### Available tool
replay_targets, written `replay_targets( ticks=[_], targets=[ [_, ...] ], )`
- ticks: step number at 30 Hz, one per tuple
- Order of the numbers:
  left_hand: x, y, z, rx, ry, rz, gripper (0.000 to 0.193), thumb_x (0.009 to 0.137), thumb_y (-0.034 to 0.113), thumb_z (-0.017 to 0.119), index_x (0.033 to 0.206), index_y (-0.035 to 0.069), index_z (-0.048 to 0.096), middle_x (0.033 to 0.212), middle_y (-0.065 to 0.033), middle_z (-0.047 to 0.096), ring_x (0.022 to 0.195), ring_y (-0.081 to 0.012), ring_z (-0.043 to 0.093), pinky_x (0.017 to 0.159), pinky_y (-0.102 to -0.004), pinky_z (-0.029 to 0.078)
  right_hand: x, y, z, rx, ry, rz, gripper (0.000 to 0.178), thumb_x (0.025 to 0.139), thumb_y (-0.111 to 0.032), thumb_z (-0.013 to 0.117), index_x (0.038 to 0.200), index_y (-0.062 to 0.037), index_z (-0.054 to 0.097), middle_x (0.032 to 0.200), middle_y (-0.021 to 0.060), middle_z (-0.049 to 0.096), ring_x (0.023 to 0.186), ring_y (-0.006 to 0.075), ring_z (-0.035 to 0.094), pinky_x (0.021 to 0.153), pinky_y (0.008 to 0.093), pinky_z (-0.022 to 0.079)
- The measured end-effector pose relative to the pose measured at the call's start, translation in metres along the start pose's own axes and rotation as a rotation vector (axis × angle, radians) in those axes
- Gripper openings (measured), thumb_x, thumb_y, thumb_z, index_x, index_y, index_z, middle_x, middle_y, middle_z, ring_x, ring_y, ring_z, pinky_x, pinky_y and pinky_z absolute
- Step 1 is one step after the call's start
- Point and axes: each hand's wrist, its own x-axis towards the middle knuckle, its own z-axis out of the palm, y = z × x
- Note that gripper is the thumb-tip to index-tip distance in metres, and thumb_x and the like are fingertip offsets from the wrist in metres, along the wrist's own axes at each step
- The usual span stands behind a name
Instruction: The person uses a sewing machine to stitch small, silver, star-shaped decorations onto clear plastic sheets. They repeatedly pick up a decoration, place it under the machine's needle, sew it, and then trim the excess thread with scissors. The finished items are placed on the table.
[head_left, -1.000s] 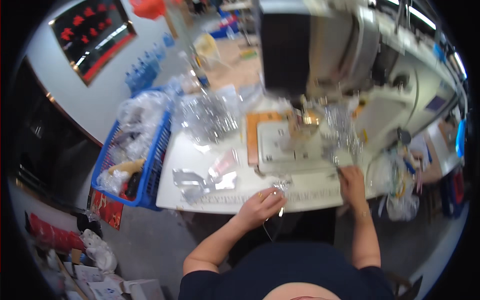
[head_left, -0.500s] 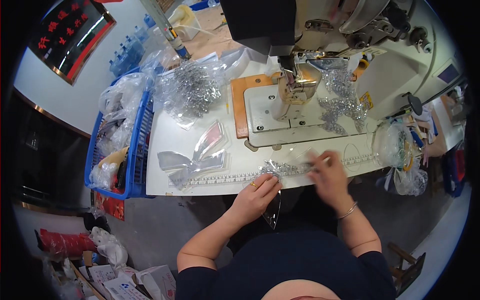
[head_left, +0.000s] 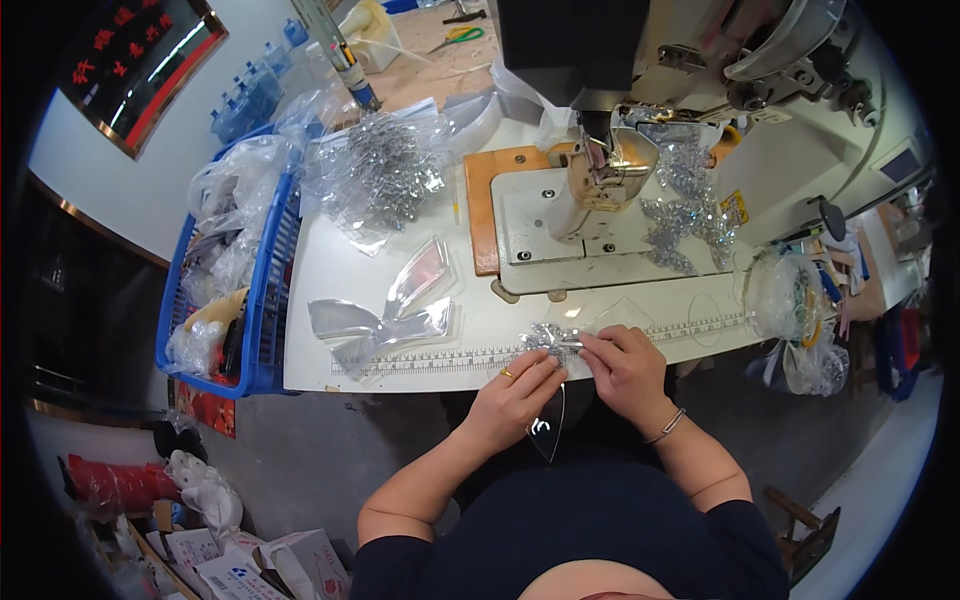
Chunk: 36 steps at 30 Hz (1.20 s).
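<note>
At the table's front edge, my left hand [head_left: 520, 398] is closed on a clear plastic piece [head_left: 545, 430], whose pointed end hangs below the edge. A silver glittery piece [head_left: 543, 335] lies at its fingertips. Close beside it, my right hand [head_left: 628, 372] is pinched at the right end of the glitter, with a slim pale thing at its fingertips, too small to name. Clear, bow-shaped plastic pieces [head_left: 385, 325] lie to the left on the white tabletop. A ruler strip [head_left: 440, 360] runs along the front edge, partly under my hands.
A sewing machine [head_left: 610, 165] stands over the table, with silver glittery pieces [head_left: 685, 220] beside its post. Bagged silver pieces [head_left: 380, 180] lie at the back left. A blue basket [head_left: 270, 290] of plastic bags flanks the table. Green-handled scissors [head_left: 460, 37] lie farther back.
My right hand has moved left and down to the glittery piece, its fingers now pinched there. My left hand keeps its hold. The view has shifted slightly.
</note>
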Motion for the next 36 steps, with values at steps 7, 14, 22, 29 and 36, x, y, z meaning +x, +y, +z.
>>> replay_targets(
  ticks=[7, 14, 22, 29, 36],
  targets=[
    [-0.002, -0.002, 0.001, -0.008, 0.004, 0.003, 0.033, 0.067, -0.002, 0.062, 0.100, 0.004, 0.064, 0.100, -0.0086, 0.059, 0.100, -0.0251, 0.057, 0.084, -0.0320, 0.050, -0.002, 0.001, -0.005, -0.004, -0.023, 0.018, 0.020, 0.070, -0.012, 0.071, 0.089, -0.0112, 0.067, 0.077, 0.0012, 0.058, 0.066, 0.0193, 0.055, 0.056, 0.0289, 0.045],
    [-0.001, -0.001, -0.001, -0.016, 0.005, -0.002, 0.034, 0.068, -0.002, 0.062, 0.101, 0.004, 0.063, 0.101, -0.0085, 0.059, 0.101, -0.0257, 0.057, 0.084, -0.0322, 0.049, -0.001, -0.003, 0.003, 0.002, -0.001, 0.015, 0.020, 0.070, -0.013, 0.070, 0.089, -0.0137, 0.066, 0.077, -0.0006, 0.057, 0.065, 0.0177, 0.054, 0.054, 0.0285, 0.045],
    [-0.002, -0.002, 0.000, -0.020, 0.008, -0.009, 0.035, 0.068, -0.003, 0.061, 0.102, 0.004, 0.063, 0.101, -0.0087, 0.059, 0.102, -0.0258, 0.057, 0.085, -0.0326, 0.049, 0.000, -0.001, 0.007, 0.075, 0.042, 0.045, 0.017, 0.071, -0.014, 0.070, 0.087, -0.0139, 0.066, 0.075, -0.0013, 0.057, 0.063, 0.0180, 0.054, 0.054, 0.0288, 0.045],
    [0.000, 0.002, -0.002, -0.070, 0.006, -0.053, 0.034, 0.068, -0.004, 0.061, 0.100, 0.006, 0.064, 0.102, -0.0086, 0.059, 0.104, -0.0263, 0.057, 0.084, -0.0322, 0.050, -0.001, 0.000, 0.003, 0.048, 0.015, 0.051, 0.017, 0.071, -0.013, 0.070, 0.087, -0.0124, 0.065, 0.079, 0.0008, 0.059, 0.067, 0.0200, 0.056, 0.057, 0.0297, 0.046],
    [0.018, -0.016, -0.046, -0.929, 0.219, -0.656, 0.019, 0.085, 0.003, 0.053, 0.101, 0.007, 0.061, 0.108, -0.0107, 0.061, 0.094, -0.0181, 0.060, 0.077, -0.0292, 0.051, 0.005, 0.072, -0.041, -0.177, 0.269, 0.198, 0.024, 0.072, -0.010, 0.067, 0.094, -0.0055, 0.062, 0.093, 0.0117, 0.058, 0.085, 0.0292, 0.055, 0.073, 0.0363, 0.045]
  ],
)
